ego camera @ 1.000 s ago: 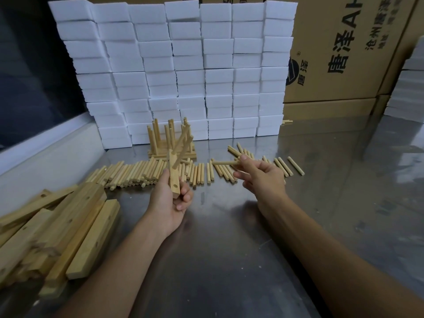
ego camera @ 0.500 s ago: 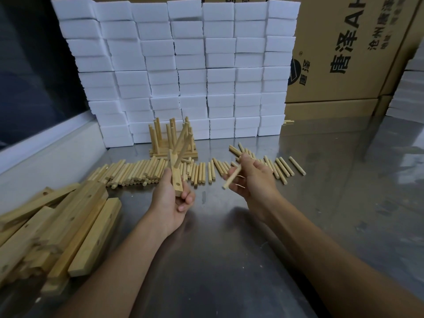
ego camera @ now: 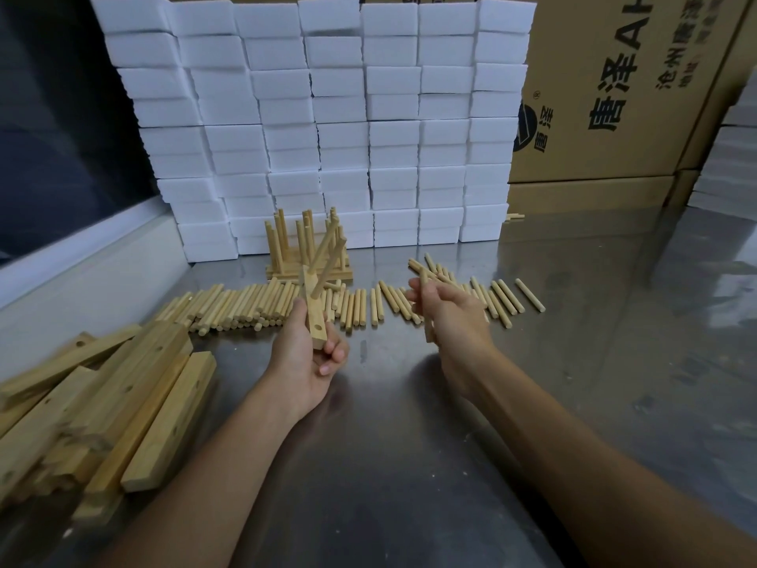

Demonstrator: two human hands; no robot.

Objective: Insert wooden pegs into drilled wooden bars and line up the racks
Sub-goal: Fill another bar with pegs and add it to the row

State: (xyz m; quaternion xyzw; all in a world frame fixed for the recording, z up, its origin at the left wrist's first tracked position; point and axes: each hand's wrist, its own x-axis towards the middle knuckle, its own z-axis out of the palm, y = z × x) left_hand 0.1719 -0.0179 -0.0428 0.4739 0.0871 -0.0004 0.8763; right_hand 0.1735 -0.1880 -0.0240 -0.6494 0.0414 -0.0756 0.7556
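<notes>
The left hand (ego camera: 305,354) grips a short drilled pale wooden bar (ego camera: 314,311) that already carries two slanting pegs with at least one hole open near its lower end, while the right hand (ego camera: 456,317) pinches one round wooden peg (ego camera: 426,305) just beside it, not yet seated. Beyond the left hand stand a few finished peg racks (ego camera: 307,252), so the job looks barely begun: a long row of loose wooden pegs (ego camera: 229,305) lies past both hands and a heap of unfilled drilled wooden bars (ego camera: 102,403) sits left of the left forearm. Nothing blocks the gap between the hands; a wall of white foam blocks (ego camera: 327,116) and brown printed cartons (ego camera: 614,96) stand behind the racks on the steel table (ego camera: 409,444).
</notes>
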